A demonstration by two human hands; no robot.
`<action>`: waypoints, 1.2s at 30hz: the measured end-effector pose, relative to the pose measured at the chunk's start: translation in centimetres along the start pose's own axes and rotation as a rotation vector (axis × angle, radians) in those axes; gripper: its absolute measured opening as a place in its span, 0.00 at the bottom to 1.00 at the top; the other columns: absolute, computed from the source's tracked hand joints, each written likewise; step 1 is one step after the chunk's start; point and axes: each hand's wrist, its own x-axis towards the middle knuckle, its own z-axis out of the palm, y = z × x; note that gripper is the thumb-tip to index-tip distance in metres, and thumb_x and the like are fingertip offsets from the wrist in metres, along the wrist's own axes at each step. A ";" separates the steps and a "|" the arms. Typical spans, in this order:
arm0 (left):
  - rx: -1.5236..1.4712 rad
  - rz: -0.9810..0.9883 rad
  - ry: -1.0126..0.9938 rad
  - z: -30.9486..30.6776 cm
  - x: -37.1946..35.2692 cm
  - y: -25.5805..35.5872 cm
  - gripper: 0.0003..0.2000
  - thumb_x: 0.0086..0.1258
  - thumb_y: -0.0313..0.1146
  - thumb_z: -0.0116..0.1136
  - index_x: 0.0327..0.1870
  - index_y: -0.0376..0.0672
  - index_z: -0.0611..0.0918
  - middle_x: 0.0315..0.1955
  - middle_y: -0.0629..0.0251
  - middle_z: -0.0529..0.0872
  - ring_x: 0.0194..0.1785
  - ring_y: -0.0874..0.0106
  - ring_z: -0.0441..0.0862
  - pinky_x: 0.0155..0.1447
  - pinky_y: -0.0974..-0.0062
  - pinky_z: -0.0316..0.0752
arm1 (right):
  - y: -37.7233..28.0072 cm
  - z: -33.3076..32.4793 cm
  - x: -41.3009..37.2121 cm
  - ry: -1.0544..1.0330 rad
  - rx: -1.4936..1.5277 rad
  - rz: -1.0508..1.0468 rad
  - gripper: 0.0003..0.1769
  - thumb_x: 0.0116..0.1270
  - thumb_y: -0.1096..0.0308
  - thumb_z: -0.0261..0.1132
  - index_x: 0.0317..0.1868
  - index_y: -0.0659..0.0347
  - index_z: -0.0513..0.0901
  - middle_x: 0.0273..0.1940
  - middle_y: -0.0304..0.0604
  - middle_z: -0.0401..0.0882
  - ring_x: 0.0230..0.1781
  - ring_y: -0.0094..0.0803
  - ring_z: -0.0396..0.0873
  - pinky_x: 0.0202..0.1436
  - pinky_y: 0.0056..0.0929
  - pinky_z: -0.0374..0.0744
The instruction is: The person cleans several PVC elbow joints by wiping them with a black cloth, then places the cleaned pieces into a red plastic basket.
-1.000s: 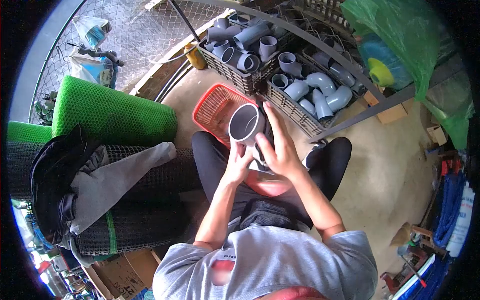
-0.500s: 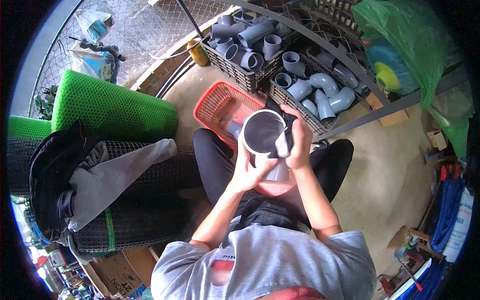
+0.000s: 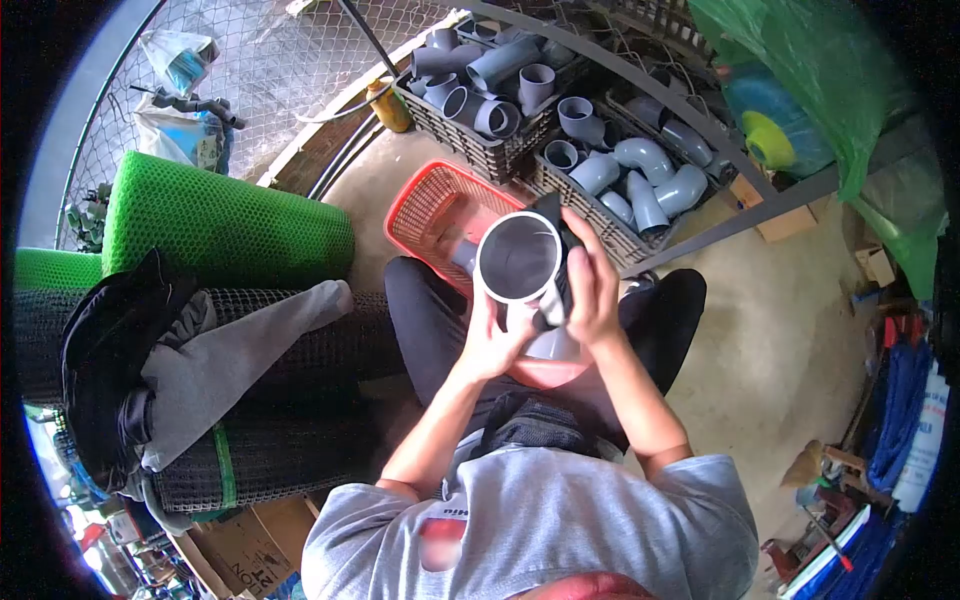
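A grey pipe fitting (image 3: 519, 257) is held up over my lap, its round opening facing the camera. My left hand (image 3: 494, 342) grips its lower left side. At its right side my right hand (image 3: 592, 285) presses a black cloth (image 3: 569, 262) against the fitting, fingers wrapped round the cloth. Under the hands another grey piece (image 3: 553, 346) shows in part. Just beyond sits a red plastic basket (image 3: 408, 208), with a grey piece inside, partly hidden by the fitting.
Two dark crates (image 3: 480, 146) (image 3: 610, 215) of grey fittings stand ahead. Green mesh rolls (image 3: 228, 222) and a grey garment (image 3: 235, 375) lie at left. A yellow bottle (image 3: 389, 106) stands by the wire fence. A metal bar (image 3: 730, 226) crosses at right.
The fitting has shifted slightly left and up, its opening turned a little. My right hand and the cloth have moved slightly along its right side.
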 end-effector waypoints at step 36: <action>-0.861 -0.499 0.406 0.4 3.3 -0.6 0.31 0.80 0.60 0.49 0.69 0.42 0.76 0.61 0.58 0.85 0.63 0.62 0.84 0.68 0.58 0.79 | 0.9 0.0 -6.3 0.239 -0.318 -0.099 0.31 0.55 0.84 0.71 0.62 0.63 0.81 0.58 0.52 0.80 0.61 0.45 0.79 0.68 0.42 0.76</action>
